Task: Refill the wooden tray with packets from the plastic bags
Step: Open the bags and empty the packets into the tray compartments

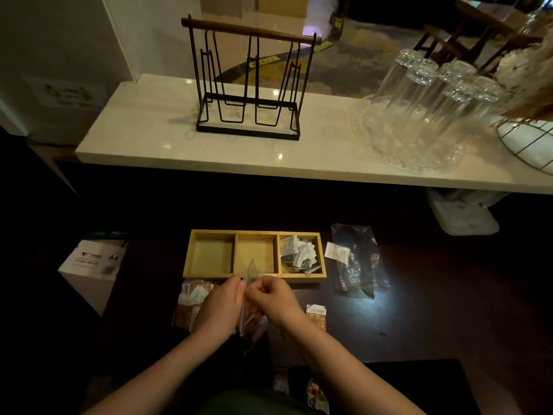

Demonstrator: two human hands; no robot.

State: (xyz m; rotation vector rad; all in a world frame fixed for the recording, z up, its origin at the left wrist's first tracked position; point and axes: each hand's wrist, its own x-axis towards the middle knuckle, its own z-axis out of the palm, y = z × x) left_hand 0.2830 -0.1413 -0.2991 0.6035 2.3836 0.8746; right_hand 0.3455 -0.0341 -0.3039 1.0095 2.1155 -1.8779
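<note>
A wooden tray (235,253) with three compartments lies on the dark table. Its left and middle compartments are bare; the right one holds several white and green packets (297,254). Just in front of the tray, my left hand (220,307) and my right hand (276,299) both grip a clear plastic bag (249,295) of packets, held upright between them. A second plastic bag with brown and white packets (191,301) lies left of my hands. An emptied clear bag (357,259) lies right of the tray, with a white packet (336,252) on its edge.
A loose brown and white packet (316,316) lies right of my right hand. A box of A4 paper (92,265) stands at the left. On the marble shelf (167,145) behind are a black wire rack (248,85) and upturned glasses on a glass tray (419,115).
</note>
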